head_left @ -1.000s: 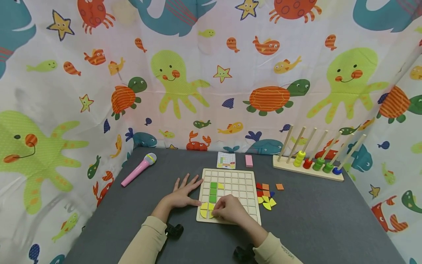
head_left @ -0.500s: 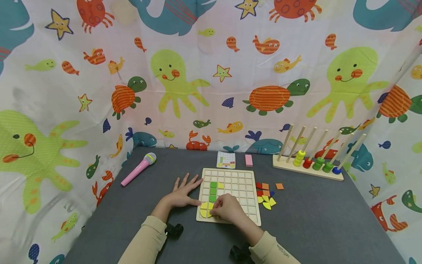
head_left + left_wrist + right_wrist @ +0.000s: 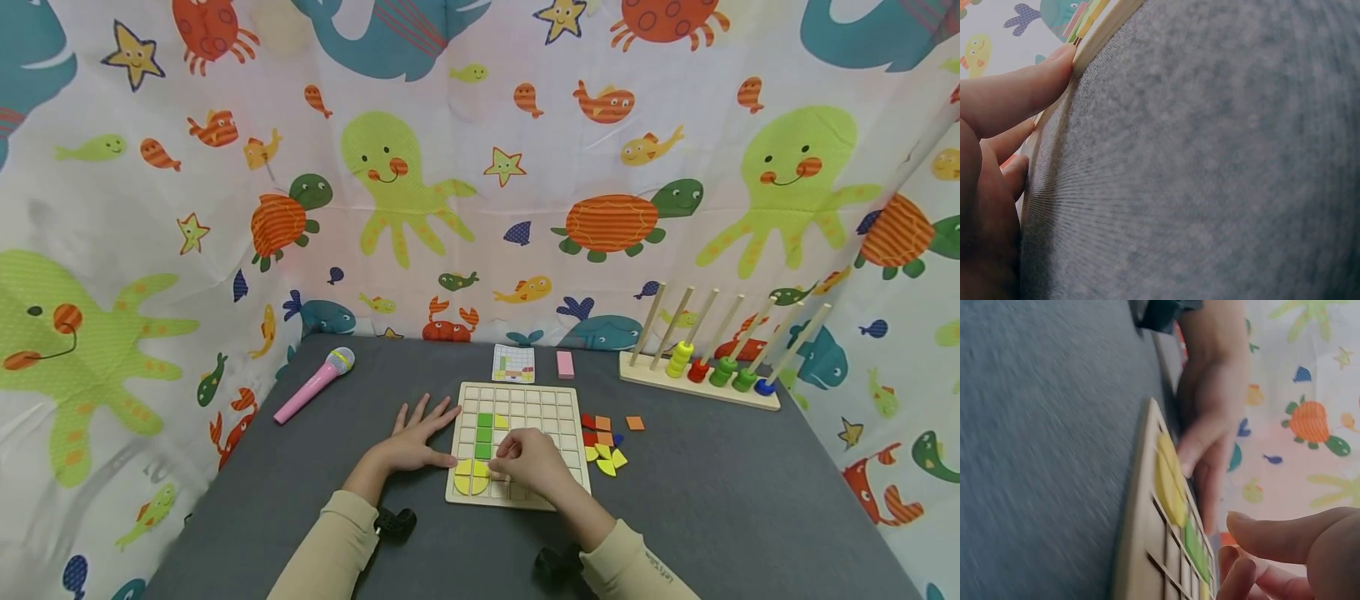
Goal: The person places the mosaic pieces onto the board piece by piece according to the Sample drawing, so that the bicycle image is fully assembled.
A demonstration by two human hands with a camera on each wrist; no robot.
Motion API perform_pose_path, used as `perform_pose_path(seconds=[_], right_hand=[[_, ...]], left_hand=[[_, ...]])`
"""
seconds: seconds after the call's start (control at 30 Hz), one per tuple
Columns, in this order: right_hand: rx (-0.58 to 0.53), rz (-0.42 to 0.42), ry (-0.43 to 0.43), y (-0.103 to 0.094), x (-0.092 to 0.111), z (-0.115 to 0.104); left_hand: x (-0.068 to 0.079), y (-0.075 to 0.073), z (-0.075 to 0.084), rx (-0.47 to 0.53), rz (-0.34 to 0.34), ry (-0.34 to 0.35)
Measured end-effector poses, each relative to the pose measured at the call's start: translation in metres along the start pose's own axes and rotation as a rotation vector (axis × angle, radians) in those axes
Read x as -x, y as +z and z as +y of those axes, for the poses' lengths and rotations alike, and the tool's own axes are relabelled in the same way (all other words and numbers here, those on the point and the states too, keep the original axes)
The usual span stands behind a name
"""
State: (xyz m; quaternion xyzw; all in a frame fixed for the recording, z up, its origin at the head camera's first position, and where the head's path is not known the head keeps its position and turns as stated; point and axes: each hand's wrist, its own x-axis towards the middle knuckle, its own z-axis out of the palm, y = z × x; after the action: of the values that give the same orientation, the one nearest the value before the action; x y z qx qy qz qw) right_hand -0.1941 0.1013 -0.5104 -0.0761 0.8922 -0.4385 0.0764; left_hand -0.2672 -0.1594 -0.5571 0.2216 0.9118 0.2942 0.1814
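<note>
A wooden grid board [image 3: 558, 400] lies on the grey table. Several yellow quarter-circle tiles [image 3: 471, 477] form a rounded shape in its near left corner. Behind them stands a column of green square tiles [image 3: 484, 435], with a yellow tile [image 3: 501, 422] to the right. My left hand [image 3: 411, 442] lies flat with fingers spread, its thumb and index fingertip touching the board's left edge. My right hand [image 3: 534, 462] hovers over the board, just right of the yellow tiles, fingers loosely bent. In the right wrist view nothing shows between its thumb [image 3: 1266, 536] and fingers.
Loose red, orange, blue and yellow tiles [image 3: 604, 442] lie right of the board. A pattern card [image 3: 514, 363] and a pink block [image 3: 565, 364] sit behind it. A toy microphone [image 3: 315, 385] lies left; a peg stand with coloured rings [image 3: 697, 379] stands back right.
My right hand has drawn back from the lower right yellow tile, up and to the right, uncovering the rounded yellow shape. The left hand stays at the board's edge.
</note>
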Motion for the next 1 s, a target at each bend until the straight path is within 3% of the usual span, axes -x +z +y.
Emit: perform_pose_path(seconds=[0.43,0.67,1.0], right_hand=[[-0.022,0.155,0.022,-0.048,-0.006,0.011],[0.023,0.183,0.053,-0.075,-0.006,0.02],[0.014,0.207,0.077,-0.098,-0.004,0.033]], left_hand=[[-0.002,-0.002,0.002,0.005,-0.003,0.013],[-0.001,-0.002,0.002,0.003,-0.003,0.014],[-0.001,0.0,0.0,0.003,-0.007,0.02]])
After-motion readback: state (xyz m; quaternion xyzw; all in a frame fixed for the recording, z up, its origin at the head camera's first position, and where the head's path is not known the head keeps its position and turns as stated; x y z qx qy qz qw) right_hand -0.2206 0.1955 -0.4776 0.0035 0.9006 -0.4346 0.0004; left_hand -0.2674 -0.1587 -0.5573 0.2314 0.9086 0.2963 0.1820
